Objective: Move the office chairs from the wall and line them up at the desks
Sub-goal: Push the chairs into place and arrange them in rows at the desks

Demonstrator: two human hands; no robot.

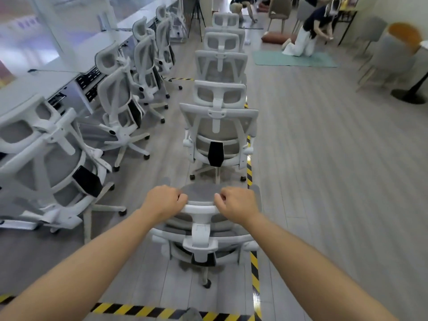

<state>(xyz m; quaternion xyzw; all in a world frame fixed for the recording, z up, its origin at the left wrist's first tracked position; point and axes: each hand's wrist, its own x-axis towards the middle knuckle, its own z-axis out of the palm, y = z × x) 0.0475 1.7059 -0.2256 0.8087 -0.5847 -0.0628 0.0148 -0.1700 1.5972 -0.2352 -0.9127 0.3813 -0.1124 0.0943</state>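
Gripping the headrest [201,206] of the nearest chair [201,242], both hands sit on its top edge: left hand [165,199] and right hand [237,201] each curl their fingers over the white rim, either side of the centre post, likely so the chair can be steered evenly on its wheels. This chair stands at the near end of a single-file row of chairs [220,93] running away down the middle of the floor, its back toward the person. Striped floor tape [254,269] runs close along the row's right side and across the near end. To the left, several chairs [120,100] already face the desks [30,89]. Between row and desk line the aisle looks narrow; wheel bases may snag. Wider bare floor [324,158] lies to the right.
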